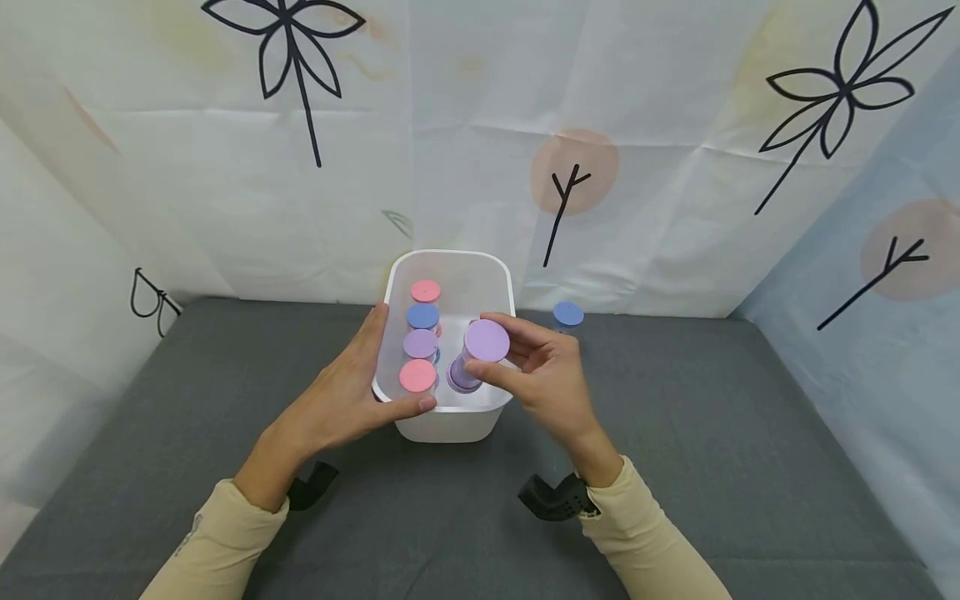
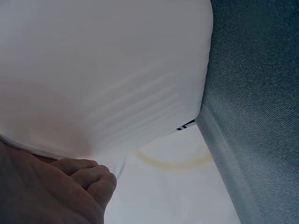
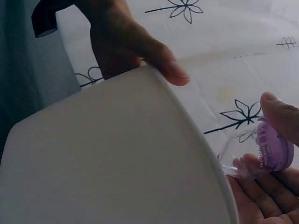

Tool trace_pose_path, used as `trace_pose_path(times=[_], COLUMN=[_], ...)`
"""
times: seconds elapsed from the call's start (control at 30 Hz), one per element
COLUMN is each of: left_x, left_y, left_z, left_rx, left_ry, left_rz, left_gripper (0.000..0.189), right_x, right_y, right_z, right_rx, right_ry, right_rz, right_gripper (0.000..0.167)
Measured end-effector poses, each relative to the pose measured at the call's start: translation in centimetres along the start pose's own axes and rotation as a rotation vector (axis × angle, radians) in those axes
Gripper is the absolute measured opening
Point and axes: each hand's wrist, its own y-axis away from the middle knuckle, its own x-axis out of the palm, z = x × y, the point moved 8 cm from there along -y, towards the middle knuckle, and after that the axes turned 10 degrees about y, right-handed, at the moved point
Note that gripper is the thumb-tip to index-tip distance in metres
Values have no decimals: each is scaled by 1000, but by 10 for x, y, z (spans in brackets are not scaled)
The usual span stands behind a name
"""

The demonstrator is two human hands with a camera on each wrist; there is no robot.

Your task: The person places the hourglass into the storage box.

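In the head view, my right hand pinches a small clear jar with a purple lid between thumb and fingers, above the right side of a white plastic bin. The right wrist view shows its see-through body and purple lid. Under it in the bin, another purple lid shows, partly covered. My left hand holds the bin's near left corner, thumb over the front rim and fingers along the outer wall. Inside, along the left, jars stand in a row with pink, purple, blue and pink lids.
A blue-lidded jar stands at the table's back edge, right of the bin. Dark grey cloth covers the table. A pale patterned fabric backdrop rises close behind the bin and along both sides.
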Motion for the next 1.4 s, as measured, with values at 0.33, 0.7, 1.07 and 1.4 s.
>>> trace_pose_path(times=[0.33, 0.7, 1.07, 1.4], left_x=[-2, -3, -2, -1], left_y=[1, 2, 3, 3], left_z=[-1, 0, 3, 0], left_rx=[9, 1, -24, -8], left_ry=[0, -15, 4, 14], left_rz=[3, -2, 6, 8], left_gripper=[124, 125, 126, 123], right_x=[15, 23, 43, 56], right_y=[0, -15, -37, -44], right_z=[-15, -18, -23, -36], right_rx=[118, 236, 301, 296], right_ry=[75, 217, 335, 575], right_rz=[119, 310, 660, 753], right_gripper=[52, 47, 40, 37])
